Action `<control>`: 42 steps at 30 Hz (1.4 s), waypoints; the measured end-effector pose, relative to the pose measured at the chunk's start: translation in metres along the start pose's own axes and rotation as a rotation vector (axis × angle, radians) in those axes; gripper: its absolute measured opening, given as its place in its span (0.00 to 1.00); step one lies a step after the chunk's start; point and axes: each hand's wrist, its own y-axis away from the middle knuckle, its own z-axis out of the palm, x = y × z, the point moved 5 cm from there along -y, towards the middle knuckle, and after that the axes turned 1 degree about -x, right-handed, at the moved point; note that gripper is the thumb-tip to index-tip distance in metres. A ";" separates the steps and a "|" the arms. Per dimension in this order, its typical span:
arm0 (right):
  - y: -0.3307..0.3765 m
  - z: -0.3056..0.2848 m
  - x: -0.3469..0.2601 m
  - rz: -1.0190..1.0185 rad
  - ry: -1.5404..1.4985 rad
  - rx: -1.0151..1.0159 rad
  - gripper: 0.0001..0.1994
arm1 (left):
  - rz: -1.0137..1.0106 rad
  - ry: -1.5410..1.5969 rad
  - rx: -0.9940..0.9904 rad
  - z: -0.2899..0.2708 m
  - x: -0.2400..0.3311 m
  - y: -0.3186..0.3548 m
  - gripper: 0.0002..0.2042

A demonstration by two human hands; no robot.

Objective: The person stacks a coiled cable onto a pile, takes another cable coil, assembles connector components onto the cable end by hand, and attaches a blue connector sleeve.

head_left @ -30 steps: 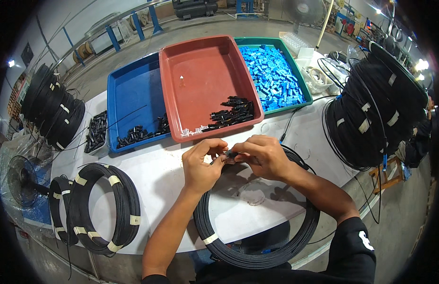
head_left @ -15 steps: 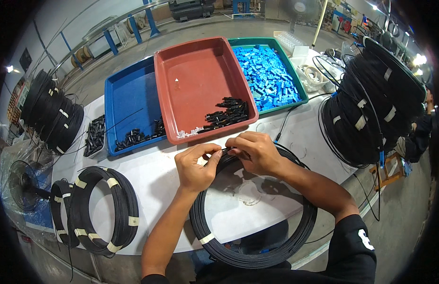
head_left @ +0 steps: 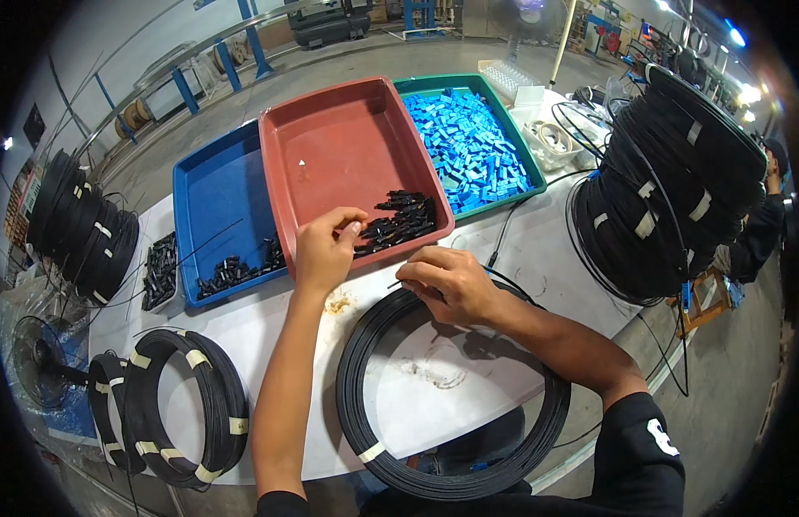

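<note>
Black connectors (head_left: pixel 398 221) under your left hand (head_left: pixel 324 252), fingers pinching (contents unclear); right hand (head_left: pixel 447 284) grips cable end (head_left: pixel 393 283), which may slip.

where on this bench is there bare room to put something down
Most of the red tray floor is bare, as is the white tabletop inside the black cable coil. A narrower bare strip runs between that coil and the taped coils. Crowded: the green tray, full of blue parts.

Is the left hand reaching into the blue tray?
No, the left hand reaches over the rim of the red tray, toward the small black parts there.
</note>
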 end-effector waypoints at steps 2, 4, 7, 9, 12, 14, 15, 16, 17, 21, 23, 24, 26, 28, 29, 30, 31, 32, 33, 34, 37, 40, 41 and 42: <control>-0.002 0.003 0.001 -0.049 0.003 0.006 0.09 | 0.167 -0.288 -0.047 0.005 -0.018 -0.016 0.09; -0.001 0.003 -0.004 -0.058 0.031 -0.006 0.09 | 0.223 -0.378 -0.064 0.016 -0.020 -0.026 0.08; 0.001 0.005 -0.007 -0.081 0.070 0.014 0.09 | 0.251 -0.485 -0.118 0.030 -0.018 -0.034 0.08; 0.000 0.005 -0.007 -0.101 0.076 0.033 0.11 | 0.226 -0.502 -0.154 0.033 -0.017 -0.037 0.08; 0.001 0.005 -0.005 -0.058 0.043 0.025 0.11 | 0.074 -0.440 -0.177 0.031 -0.023 -0.039 0.07; -0.001 0.003 -0.005 -0.030 0.033 0.015 0.11 | 0.128 -0.414 -0.161 0.029 -0.023 -0.038 0.07; -0.002 0.003 -0.005 0.001 0.027 0.005 0.10 | 0.123 -0.421 -0.159 0.028 -0.027 -0.038 0.07; -0.003 0.005 -0.006 -0.005 0.018 0.006 0.10 | 0.078 -0.277 -0.130 0.024 -0.032 -0.039 0.09; -0.005 0.004 -0.005 0.030 0.003 0.078 0.09 | 0.035 -0.134 -0.099 0.020 -0.037 -0.038 0.12; -0.003 -0.004 0.012 0.196 -0.101 0.180 0.07 | 0.056 0.122 -0.015 0.000 0.007 -0.014 0.23; -0.006 -0.007 0.014 0.309 -0.224 0.179 0.06 | 0.122 0.163 -0.021 -0.007 0.017 0.003 0.23; -0.006 -0.009 0.012 0.301 -0.225 0.185 0.06 | 0.178 0.216 -0.045 -0.008 0.024 0.010 0.23; -0.005 -0.010 0.010 0.280 -0.262 0.157 0.06 | 0.209 0.133 -0.034 -0.015 0.037 0.023 0.21; -0.001 -0.006 0.010 0.275 -0.297 0.144 0.07 | 0.345 0.059 -0.092 -0.020 0.052 0.036 0.20; -0.001 -0.005 0.006 0.226 -0.240 0.106 0.07 | 0.389 0.085 -0.074 -0.022 0.056 0.039 0.19; -0.001 -0.002 0.002 0.177 -0.186 0.066 0.08 | 0.391 0.081 -0.073 -0.023 0.056 0.044 0.19; 0.000 -0.001 0.001 0.179 -0.204 0.073 0.08 | 0.282 0.159 -0.071 -0.024 0.050 0.047 0.19; 0.001 -0.001 -0.002 0.177 -0.205 0.075 0.08 | 0.172 0.238 -0.070 -0.023 0.043 0.051 0.20; 0.000 -0.002 -0.004 0.176 -0.205 0.067 0.07 | 0.174 0.237 -0.068 -0.023 0.042 0.053 0.20; 0.001 -0.002 -0.005 0.175 -0.206 0.058 0.07 | 0.141 0.282 -0.046 -0.023 0.040 0.055 0.20; 0.004 -0.002 -0.001 0.183 -0.209 0.052 0.07 | 0.154 0.295 -0.001 -0.019 0.034 0.058 0.21; 0.001 -0.005 -0.006 0.109 -0.180 0.110 0.06 | 0.198 0.249 0.026 -0.015 0.033 0.064 0.21; 0.001 -0.006 -0.007 0.110 -0.179 0.111 0.06 | 0.197 0.236 0.032 -0.014 0.032 0.067 0.21; 0.000 -0.007 -0.008 0.117 -0.189 0.111 0.07 | 0.196 0.236 0.029 -0.011 0.031 0.068 0.21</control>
